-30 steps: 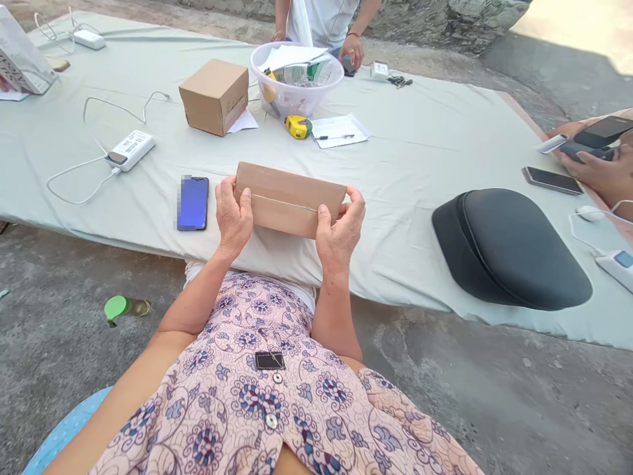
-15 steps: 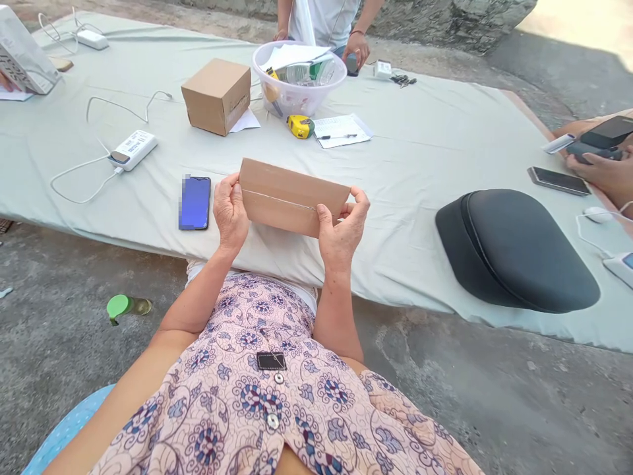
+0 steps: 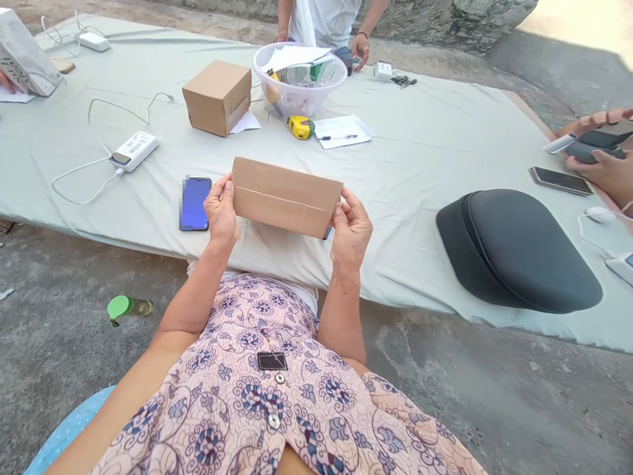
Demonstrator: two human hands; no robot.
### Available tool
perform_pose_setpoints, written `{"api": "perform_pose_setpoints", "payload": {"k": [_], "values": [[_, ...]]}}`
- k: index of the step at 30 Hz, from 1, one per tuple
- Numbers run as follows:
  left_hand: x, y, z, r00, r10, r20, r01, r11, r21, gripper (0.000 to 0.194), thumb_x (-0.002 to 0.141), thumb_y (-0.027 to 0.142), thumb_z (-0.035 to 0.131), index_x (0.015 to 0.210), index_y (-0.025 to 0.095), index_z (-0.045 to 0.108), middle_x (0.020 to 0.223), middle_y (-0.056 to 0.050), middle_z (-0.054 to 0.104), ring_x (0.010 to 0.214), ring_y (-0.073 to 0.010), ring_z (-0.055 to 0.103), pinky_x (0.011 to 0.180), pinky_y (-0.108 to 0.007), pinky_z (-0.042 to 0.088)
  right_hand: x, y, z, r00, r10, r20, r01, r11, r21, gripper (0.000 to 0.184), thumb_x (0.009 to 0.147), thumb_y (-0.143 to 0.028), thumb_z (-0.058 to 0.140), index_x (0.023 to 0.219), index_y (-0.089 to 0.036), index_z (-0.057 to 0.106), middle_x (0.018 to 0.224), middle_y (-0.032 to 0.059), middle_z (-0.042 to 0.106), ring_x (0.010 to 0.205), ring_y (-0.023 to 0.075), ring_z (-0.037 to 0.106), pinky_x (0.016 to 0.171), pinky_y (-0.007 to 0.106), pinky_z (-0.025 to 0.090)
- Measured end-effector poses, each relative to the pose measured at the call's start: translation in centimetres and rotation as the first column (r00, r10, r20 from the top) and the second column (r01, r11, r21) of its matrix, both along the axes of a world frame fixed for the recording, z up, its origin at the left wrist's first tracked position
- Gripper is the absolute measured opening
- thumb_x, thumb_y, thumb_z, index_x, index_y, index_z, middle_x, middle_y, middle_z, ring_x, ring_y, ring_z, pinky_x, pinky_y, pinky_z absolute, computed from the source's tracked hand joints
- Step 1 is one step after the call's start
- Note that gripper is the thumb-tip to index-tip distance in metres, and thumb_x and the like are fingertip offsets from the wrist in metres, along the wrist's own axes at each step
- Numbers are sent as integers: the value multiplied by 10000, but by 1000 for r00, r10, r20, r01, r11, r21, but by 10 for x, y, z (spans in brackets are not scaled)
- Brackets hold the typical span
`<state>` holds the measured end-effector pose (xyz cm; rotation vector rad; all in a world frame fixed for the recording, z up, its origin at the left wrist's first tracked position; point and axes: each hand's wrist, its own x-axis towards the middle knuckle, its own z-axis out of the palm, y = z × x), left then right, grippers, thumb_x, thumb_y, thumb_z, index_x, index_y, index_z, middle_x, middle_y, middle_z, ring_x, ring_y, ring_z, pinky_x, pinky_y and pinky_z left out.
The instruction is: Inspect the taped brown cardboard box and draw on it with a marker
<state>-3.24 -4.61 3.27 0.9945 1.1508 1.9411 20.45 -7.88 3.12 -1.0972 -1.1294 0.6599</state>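
You have a brown cardboard box (image 3: 287, 196) between your two hands, its broad face, with a pale seam running along it, tipped up towards you. Your left hand (image 3: 221, 216) pinches the left end and your right hand (image 3: 352, 232) pinches the right; on each, the fingers are drawn in to about the thickness of the end they grip, with the thumb on your side and the rest partly hidden behind. Gripping by the ends seems to share the weight and leave the face uncovered for you to see. The box appears raised over the near edge of the worktop (image 3: 410, 158), sloping down towards your right fingers. A small dark edge shows below them at its corner; you cannot tell what it is.

Just left of your left fingers lies a phone (image 3: 196, 206), flat, perhaps set aside within easy reach. Beyond your fingers sit a yellow tape measure (image 3: 299, 127), a paper sheet (image 3: 341, 125) with a pen on it, a plastic basin (image 3: 301, 100) that keeps loose items together, and a second box (image 3: 216, 99). Well to the right of your right fingers rests a black cushion (image 3: 524, 247), its rounded top upward.
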Motion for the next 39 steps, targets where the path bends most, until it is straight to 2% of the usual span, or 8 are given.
{"api": "perform_pose_setpoints", "payload": {"k": [7,13,20,24,30,32,36,39], "values": [[-8,8,-5,997,14,80,-8,997,-77,329,868,521,727,1034,239,758,1139,-40,761,1164,-195,673,1043,-298,531,-10,-4,8,999,38,32,-41,993,109,377,920,-485,631,1228,-284,713,1174,39,734,1022,182,695,919,365,605],[-11,8,1,962,60,266,-18,987,-158,120,936,317,654,996,228,706,1084,-22,745,1005,-131,687,898,-230,559,-8,-14,21,944,145,296,-200,965,167,457,931,-483,634,1360,-325,626,1402,50,645,1248,228,642,1092,439,542],[15,4,-8,916,35,400,88,955,-285,40,937,231,567,975,239,575,979,-3,707,808,-99,658,694,-189,525,-15,-24,42,860,36,509,-199,942,270,448,1005,-379,503,1448,-322,536,1485,50,607,1434,243,522,1216,485,430],[22,-4,-19,974,-226,9,193,806,-559,105,849,186,544,948,220,536,823,0,692,704,-112,666,626,-195,503,-16,-22,51,841,-13,541,-180,936,303,448,1013,-271,451,1452,-338,509,1378,50,688,1343,235,607,1238,549,369],[4,-20,-2,748,-618,-240,290,630,-720,146,714,186,695,603,201,601,527,7,647,428,-143,571,583,-276,468,-10,-11,60,824,-28,566,-179,935,307,424,1006,-221,400,1378,-313,579,1228,34,758,1292,231,616,1205,583,398],[-1,-23,11,712,-608,-352,258,692,-674,231,792,268,677,581,207,606,536,12,649,437,-138,572,605,-277,467,-12,-9,59,839,1,544,-202,930,308,397,1005,-241,412,1341,-312,611,1193,28,764,1290,231,608,1171,554,454],[2,-27,34,832,-179,-525,54,968,-244,267,931,458,600,809,232,670,688,6,686,633,-156,660,709,-277,503,-18,-9,57,874,39,484,-199,938,283,351,1001,-291,449,1286,-338,649,1164,15,760,1300,235,597,1184,536,460],[15,-28,44,916,-122,-382,114,992,-45,401,872,549,701,1153,266,656,1047,-49,726,1013,-209,703,908,-316,516,-21,-11,57,886,53,461,-196,943,268,333,998,-320,464,1270,-344,655,1155,15,761,1307,240,589,1195,540,453]]}}
